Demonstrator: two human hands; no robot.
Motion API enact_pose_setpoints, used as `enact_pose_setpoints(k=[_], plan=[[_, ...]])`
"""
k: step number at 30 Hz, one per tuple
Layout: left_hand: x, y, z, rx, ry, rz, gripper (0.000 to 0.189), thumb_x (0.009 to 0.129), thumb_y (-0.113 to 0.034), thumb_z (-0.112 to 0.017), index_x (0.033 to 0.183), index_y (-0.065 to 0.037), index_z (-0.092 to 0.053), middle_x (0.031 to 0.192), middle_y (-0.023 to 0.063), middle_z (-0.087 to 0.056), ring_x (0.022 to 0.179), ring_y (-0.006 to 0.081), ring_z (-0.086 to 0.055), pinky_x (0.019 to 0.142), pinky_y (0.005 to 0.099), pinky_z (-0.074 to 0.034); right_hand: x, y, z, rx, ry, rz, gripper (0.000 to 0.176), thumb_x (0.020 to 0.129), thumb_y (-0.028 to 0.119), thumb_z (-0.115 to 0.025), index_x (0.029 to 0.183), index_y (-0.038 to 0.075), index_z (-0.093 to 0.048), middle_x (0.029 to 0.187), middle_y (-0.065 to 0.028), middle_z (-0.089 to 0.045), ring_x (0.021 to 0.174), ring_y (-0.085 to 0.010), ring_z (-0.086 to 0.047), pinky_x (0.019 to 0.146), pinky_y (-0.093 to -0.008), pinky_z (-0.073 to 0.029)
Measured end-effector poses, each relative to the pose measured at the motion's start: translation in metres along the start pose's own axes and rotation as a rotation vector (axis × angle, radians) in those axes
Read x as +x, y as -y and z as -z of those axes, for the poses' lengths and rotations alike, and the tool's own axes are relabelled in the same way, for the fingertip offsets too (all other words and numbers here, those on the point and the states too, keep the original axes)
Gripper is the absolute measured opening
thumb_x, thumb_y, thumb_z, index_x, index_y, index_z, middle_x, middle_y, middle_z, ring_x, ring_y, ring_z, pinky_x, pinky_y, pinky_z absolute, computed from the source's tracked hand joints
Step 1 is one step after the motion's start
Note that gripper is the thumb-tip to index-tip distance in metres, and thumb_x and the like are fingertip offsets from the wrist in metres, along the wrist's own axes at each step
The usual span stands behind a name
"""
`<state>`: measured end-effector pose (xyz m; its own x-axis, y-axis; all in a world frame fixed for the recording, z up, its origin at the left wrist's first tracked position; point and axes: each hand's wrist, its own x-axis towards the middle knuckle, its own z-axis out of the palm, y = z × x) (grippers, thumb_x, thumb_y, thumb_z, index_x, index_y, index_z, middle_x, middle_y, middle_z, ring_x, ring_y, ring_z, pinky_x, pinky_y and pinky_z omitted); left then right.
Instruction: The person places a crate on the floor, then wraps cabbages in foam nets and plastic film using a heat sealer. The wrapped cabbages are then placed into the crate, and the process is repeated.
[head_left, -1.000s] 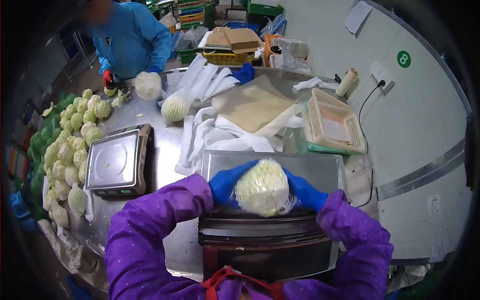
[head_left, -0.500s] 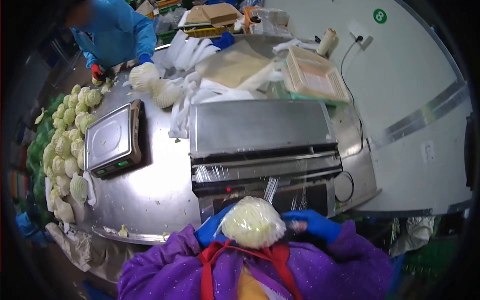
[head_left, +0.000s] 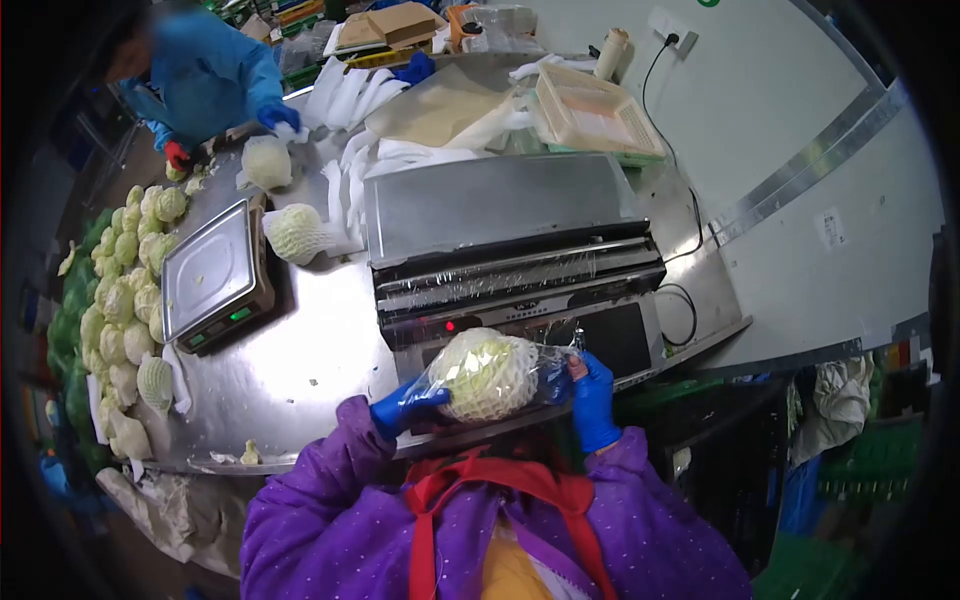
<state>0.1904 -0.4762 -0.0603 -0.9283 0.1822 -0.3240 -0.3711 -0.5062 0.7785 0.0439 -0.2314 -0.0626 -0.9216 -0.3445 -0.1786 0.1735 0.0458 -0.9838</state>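
A pale cabbage [head_left: 478,372] in a white foam net and clear plastic film is held up in front of my chest, over the near edge of the film-wrapping machine [head_left: 600,345]. My left hand [head_left: 410,405], in a blue glove, grips it at its left side, through the film. Off to the right, my right hand [head_left: 594,402] pinches a stretched end of the clear film [head_left: 555,368]; a bare fingertip pokes out of that glove. The machine's grey lid [head_left: 495,205] lies behind, with film across its rollers.
Left of the machine stands a weighing scale [head_left: 210,270], beside piled cabbages [head_left: 120,300]. Net-covered cabbages [head_left: 297,234] lie behind it. A co-worker in blue [head_left: 205,75] works at the far left. A cream basket [head_left: 595,112] and power cord [head_left: 690,195] are at right.
The cabbage has been turned, its netted side now showing, and moved forward from my chest. My right hand has drawn film out rightward. A netted cabbage now lies nearer the scale.
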Motion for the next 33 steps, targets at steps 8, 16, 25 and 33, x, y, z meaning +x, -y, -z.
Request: enact_pose_setpoints(k=[8, 16, 25, 33], plan=[[-0.055, 0.002, -0.006, 0.412, -0.276, -0.037, 0.046, 0.091, -0.028, -0.057, 0.129, -0.006, -0.046, 0.111, 0.0087, -0.058, 0.096, 0.0156, -0.058, 0.086, 0.0294, -0.047, -0.008, -0.017, 0.015, 0.245, 0.08, -0.128, 0.028, 0.096, 0.028, -0.048, 0.099, 0.003, -0.06, 0.09, -0.0041, -0.062, 0.08, -0.0112, -0.059, 0.074, -0.0259, -0.048], [-0.013, 0.038, 0.027, 0.295, -1.031, -0.324, 0.028, 0.091, -0.026, -0.056, 0.071, -0.007, -0.061, 0.059, -0.0046, -0.049, 0.053, 0.0034, -0.042, 0.044, 0.0212, -0.038, 0.021, -0.018, -0.015, -0.087, -0.049, 0.046, 0.029, 0.095, 0.029, -0.051, 0.076, 0.007, -0.056, 0.066, 0.0006, -0.051, 0.061, -0.0091, -0.047, 0.054, -0.0266, -0.038], [0.022, 0.079, 0.067, 0.783, -1.267, -0.281, 0.019, 0.082, -0.019, -0.067, 0.072, -0.004, -0.061, 0.059, 0.0097, -0.059, 0.05, 0.0191, -0.054, 0.052, 0.0338, -0.043, 0.069, -0.038, -0.061, -0.859, 0.259, 0.31, 0.018, 0.09, 0.022, -0.052, 0.1, 0.008, -0.057, 0.086, -0.0185, -0.063, 0.08, -0.0361, -0.063, 0.067, -0.0422, -0.048], [-0.014, 0.056, 0.04, -0.25, -0.793, -0.598, 0.009, 0.088, 0.0, -0.052, 0.088, -0.007, -0.057, 0.081, 0.0026, -0.061, 0.071, 0.0102, -0.057, 0.065, 0.0292, -0.051, 0.008, -0.023, -0.144, 0.588, 0.864, -0.8, 0.057, 0.093, 0.055, -0.036, 0.129, 0.012, -0.044, 0.129, -0.011, -0.049, 0.116, -0.0245, -0.05, 0.1, -0.0385, -0.04]])
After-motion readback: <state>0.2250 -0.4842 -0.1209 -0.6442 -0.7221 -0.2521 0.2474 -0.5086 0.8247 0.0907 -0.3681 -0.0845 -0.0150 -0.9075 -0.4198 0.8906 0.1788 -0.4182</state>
